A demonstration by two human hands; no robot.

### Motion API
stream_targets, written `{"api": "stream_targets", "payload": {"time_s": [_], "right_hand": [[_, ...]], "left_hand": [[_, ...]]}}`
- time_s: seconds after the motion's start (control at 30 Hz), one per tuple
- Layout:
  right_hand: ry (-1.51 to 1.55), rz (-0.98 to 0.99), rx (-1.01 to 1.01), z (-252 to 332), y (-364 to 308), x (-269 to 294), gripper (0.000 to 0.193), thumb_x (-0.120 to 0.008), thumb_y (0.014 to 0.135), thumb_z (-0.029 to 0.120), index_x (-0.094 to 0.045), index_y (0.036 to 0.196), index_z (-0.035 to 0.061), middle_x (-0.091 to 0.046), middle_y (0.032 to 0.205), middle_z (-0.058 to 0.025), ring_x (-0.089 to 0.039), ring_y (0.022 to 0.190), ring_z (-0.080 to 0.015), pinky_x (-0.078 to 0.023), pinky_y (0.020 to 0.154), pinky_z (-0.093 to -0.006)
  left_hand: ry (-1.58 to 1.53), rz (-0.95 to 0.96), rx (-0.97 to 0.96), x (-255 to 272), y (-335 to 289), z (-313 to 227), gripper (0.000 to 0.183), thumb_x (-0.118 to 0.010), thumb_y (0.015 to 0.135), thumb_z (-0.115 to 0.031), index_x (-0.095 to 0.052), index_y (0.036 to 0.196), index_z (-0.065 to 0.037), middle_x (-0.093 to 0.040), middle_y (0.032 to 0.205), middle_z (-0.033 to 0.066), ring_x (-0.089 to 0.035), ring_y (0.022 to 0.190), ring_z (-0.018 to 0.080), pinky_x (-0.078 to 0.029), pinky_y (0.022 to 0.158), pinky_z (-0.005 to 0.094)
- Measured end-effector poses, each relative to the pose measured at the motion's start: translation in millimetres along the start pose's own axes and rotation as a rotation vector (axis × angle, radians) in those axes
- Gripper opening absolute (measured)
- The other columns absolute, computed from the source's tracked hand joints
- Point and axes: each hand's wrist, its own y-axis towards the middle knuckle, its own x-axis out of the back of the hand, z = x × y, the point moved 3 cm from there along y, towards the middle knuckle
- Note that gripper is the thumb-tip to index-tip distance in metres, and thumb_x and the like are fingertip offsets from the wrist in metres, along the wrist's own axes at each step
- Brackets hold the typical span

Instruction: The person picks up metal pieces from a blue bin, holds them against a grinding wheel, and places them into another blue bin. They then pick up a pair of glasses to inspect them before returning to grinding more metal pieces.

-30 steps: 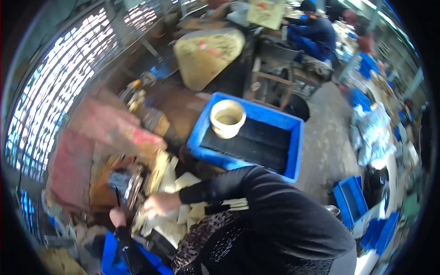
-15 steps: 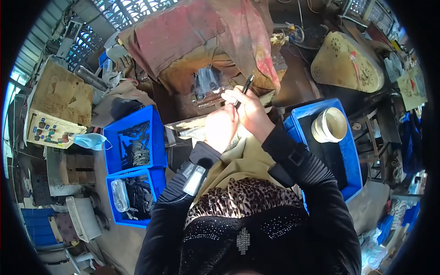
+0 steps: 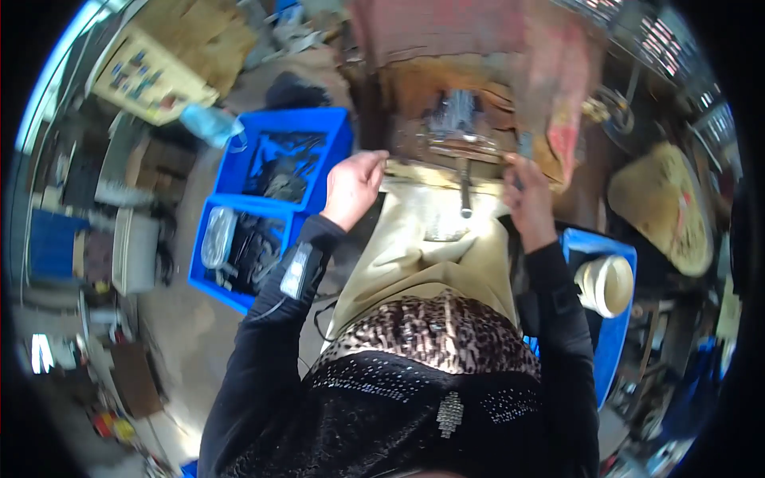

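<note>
My left hand [image 3: 353, 191] is beside the left end of a pale ledge [image 3: 418, 173], its fingers curled together; whatever they may grip is hidden. At the ledge's other end is my right hand [image 3: 529, 197], fingers closed. A blurred grey piece [image 3: 524, 145] shows just above its fingertips, too smeared to name. Between the hands, a metal rod [image 3: 465, 190] with a rounded end sticks out toward me from a machine [image 3: 458, 123] with a shiny, wet-looking grey block. A beige cloth [image 3: 406, 255] covers my lap below it.
Two blue bins [image 3: 299, 119] with dark metal parts stand to the left, a clear plastic box [image 3: 217, 239] in the nearer one. On the right, a cream bucket [image 3: 610, 285] rests in another blue bin [image 3: 613, 362]. Stained reddish cloth [image 3: 446, 28] drapes the machine. A control box [image 3: 147, 80] stands far left.
My hands, together before with a black pen-like piece in the right, have moved apart to either side of the machine's front. The rod between them now shows. The whole view has shifted.
</note>
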Motion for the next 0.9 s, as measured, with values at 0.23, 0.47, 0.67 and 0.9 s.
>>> {"api": "stream_targets", "payload": {"time_s": [0.23, 0.47, 0.67, 0.9], "right_hand": [[-0.183, 0.222, -0.035, 3.0, -3.1, -29.1, 0.023, -0.050, 0.100, 0.026, -0.058, 0.108, 0.0060, -0.051, 0.072, 0.0013, -0.040, 0.049, -0.0050, -0.031, 0.045, -0.0193], [-0.560, 0.572, -0.175, 3.9, -32.2, -96.4, 0.021, -0.049, 0.100, 0.022, -0.057, 0.111, 0.0059, -0.049, 0.072, 0.0036, -0.038, 0.048, -0.0042, -0.031, 0.044, -0.0196], [-0.630, 0.618, -0.079, -8.6, -37.0, -111.7, 0.026, -0.051, 0.099, 0.018, -0.056, 0.120, 0.0040, -0.055, 0.079, 0.0039, -0.048, 0.063, -0.0042, -0.038, 0.057, -0.0180], [-0.814, 0.400, 0.265, -17.5, 6.3, -51.5, 0.027, -0.053, 0.097, 0.017, -0.058, 0.119, 0.0028, -0.059, 0.089, 0.0016, -0.054, 0.079, -0.0058, -0.044, 0.070, -0.0198]], "left_hand": [[-0.300, -0.052, 0.290, 13.2, -45.4, 21.4, 0.021, -0.060, 0.092, -0.014, -0.068, 0.107, -0.002, -0.070, 0.089, 0.0077, -0.065, 0.078, 0.0149, -0.052, 0.070, 0.0294], [-1.163, 0.193, 0.401, -37.3, -24.1, -71.7, 0.022, -0.058, 0.094, -0.016, -0.065, 0.108, 0.001, -0.066, 0.102, 0.0055, -0.062, 0.095, 0.0150, -0.049, 0.085, 0.0282], [-1.597, 0.029, 0.584, -34.5, -32.1, -53.8, 0.016, -0.055, 0.096, -0.017, -0.061, 0.104, -0.004, -0.066, 0.099, 0.0074, -0.063, 0.092, 0.0164, -0.050, 0.084, 0.0282], [-1.348, -0.543, 0.659, 54.7, -41.6, 46.9, 0.014, -0.049, 0.100, -0.021, -0.049, 0.099, -0.007, -0.061, 0.082, 0.0101, -0.060, 0.067, 0.0167, -0.050, 0.054, 0.0281]]}}
